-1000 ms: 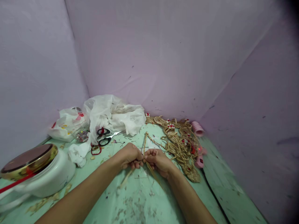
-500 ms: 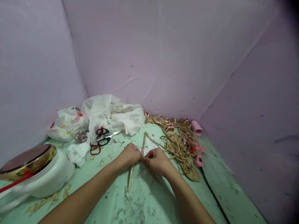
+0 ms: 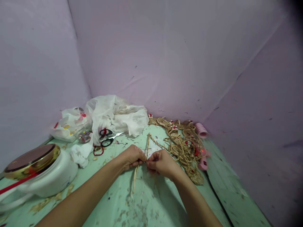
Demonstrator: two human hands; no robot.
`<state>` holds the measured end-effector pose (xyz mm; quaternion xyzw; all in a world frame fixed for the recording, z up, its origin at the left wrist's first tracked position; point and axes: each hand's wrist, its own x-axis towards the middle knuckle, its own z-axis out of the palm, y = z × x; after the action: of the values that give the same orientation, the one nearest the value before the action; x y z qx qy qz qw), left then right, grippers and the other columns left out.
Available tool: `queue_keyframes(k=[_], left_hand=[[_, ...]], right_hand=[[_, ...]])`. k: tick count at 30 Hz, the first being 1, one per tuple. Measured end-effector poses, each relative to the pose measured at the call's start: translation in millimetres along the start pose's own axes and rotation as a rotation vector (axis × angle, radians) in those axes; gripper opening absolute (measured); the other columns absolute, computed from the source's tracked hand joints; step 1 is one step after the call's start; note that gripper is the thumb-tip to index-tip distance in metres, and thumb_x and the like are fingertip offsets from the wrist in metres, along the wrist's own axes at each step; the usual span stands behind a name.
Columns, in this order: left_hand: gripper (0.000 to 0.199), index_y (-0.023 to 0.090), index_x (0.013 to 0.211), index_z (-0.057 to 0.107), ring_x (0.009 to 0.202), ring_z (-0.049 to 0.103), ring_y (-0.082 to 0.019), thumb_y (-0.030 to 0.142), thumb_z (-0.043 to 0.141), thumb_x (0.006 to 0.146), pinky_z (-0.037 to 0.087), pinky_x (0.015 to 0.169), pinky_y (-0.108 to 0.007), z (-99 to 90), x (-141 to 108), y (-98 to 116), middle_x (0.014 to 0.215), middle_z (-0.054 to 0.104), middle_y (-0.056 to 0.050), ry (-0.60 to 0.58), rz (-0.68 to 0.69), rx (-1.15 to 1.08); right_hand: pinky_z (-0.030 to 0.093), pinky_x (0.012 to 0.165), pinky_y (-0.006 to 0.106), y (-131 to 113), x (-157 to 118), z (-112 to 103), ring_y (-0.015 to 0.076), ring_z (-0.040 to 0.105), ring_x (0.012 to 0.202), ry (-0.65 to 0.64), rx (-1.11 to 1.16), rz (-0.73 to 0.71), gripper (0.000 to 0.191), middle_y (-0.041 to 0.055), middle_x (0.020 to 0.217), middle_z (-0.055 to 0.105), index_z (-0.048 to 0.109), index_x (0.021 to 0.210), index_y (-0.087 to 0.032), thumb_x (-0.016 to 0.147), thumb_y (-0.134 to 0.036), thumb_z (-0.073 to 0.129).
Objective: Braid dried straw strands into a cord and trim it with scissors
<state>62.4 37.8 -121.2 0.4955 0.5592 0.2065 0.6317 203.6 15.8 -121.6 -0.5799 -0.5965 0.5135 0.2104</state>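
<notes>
My left hand (image 3: 134, 157) and my right hand (image 3: 159, 162) meet at the middle of the green table, fingertips nearly touching. Both are closed in a pinch on a braided straw cord (image 3: 148, 145). The cord rises from between the fingers to a bend, then runs right toward a heap of braided straw (image 3: 181, 146) with red and white beads. A loose pale end (image 3: 135, 181) hangs below my left hand. The exact spot where the fingertips grip is small and partly hidden.
Black-handled scissors (image 3: 107, 141) lie left of my hands, before white plastic bags (image 3: 111, 115). A white pot (image 3: 54, 176) with a gold-rimmed lid (image 3: 33, 160) stands at left. At right are a pink spool (image 3: 201, 130) and a pink device (image 3: 203, 164) with a black cable.
The view has shifted slightly, so things sit a little further right. The fingers of my left hand have moved slightly on the cord. The loose end still hangs below.
</notes>
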Motion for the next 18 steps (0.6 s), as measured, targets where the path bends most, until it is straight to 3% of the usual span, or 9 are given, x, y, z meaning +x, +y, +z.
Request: queue_keyframes(k=[7, 18], left_hand=[[0.01, 0.012, 0.041, 0.047, 0.026, 0.023, -0.003, 0.012, 0.05, 0.05, 0.01, 0.029, -0.018, -0.5, 0.7, 0.7, 0.03, 0.036, 0.006, 0.017, 0.045, 0.026], [0.013, 0.012, 0.038, 0.044, 0.027, 0.022, -0.003, 0.008, 0.051, 0.049, 0.012, 0.029, -0.017, 5.2, 1.8, 0.4, 0.028, 0.033, 0.006, 0.069, 0.024, 0.009]], right_hand=[[0.026, 0.035, 0.017, -3.0, 0.4, -11.1, 0.0045, 0.035, 0.032, -0.1, 0.159, 0.074, 0.009, -0.0051, 0.035, 0.044, 0.049, 0.045, -0.015, 0.054, -0.011, 0.048], [0.024, 0.035, 0.018, 11.5, 7.4, -27.7, 0.0049, 0.033, 0.031, 0.032, 0.018, 0.07, 0.005, -0.0056, 0.036, 0.043, 0.052, 0.053, -0.014, 0.057, -0.011, 0.052]])
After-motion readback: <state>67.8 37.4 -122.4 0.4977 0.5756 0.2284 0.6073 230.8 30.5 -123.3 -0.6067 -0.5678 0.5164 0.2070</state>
